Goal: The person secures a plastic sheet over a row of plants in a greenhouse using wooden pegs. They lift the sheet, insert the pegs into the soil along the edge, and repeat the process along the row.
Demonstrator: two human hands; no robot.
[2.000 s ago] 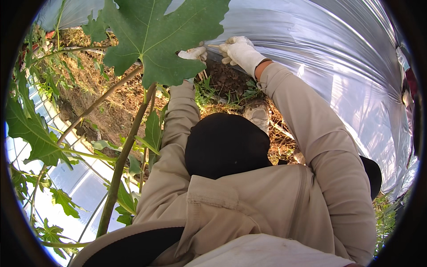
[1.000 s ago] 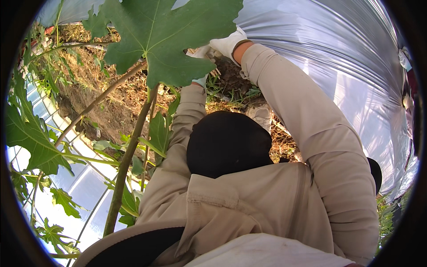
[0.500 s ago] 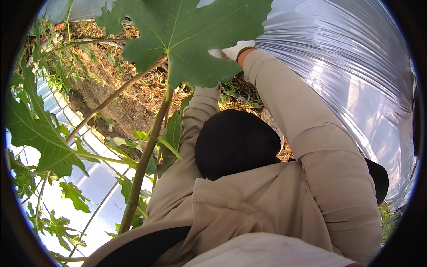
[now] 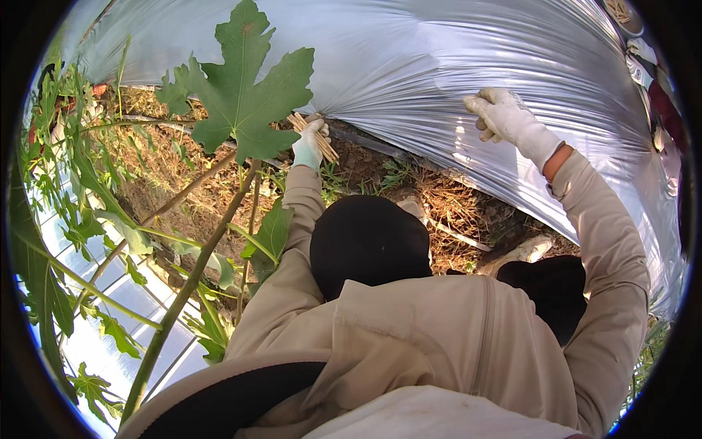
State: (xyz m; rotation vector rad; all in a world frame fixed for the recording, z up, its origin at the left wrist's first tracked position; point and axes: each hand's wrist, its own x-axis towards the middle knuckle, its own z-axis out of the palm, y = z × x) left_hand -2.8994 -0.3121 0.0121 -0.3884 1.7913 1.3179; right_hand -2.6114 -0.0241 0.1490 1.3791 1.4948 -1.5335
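Note:
My left hand [image 4: 308, 150], in a pale glove, is closed around a bundle of thin wooden sticks [image 4: 330, 148] at the edge of the silvery plastic film [image 4: 409, 58]. The film's folds fan out from close by this hand. My right hand [image 4: 504, 121], in a whitish glove, hovers over the film at the right. Its fingers are loosely bent, their tips apart, and nothing shows in them. A large lobed green leaf [image 4: 245, 95] stands left of my left hand, on a brown plant stem [image 4: 197, 271].
Dry soil with straw and weeds [image 4: 461, 208] lies between my knees and the film. More leafy branches [image 4: 95, 212] crowd the left, before pale panels [image 4: 124, 314]. A container with sticks [image 4: 623, 14] is at the upper right. My shoe [image 4: 530, 250] rests near the film's edge.
My right hand has moved right, away from behind the leaf, and now hangs over the film. The left hand and its sticks have come into sight. The leaf appears smaller and farther left.

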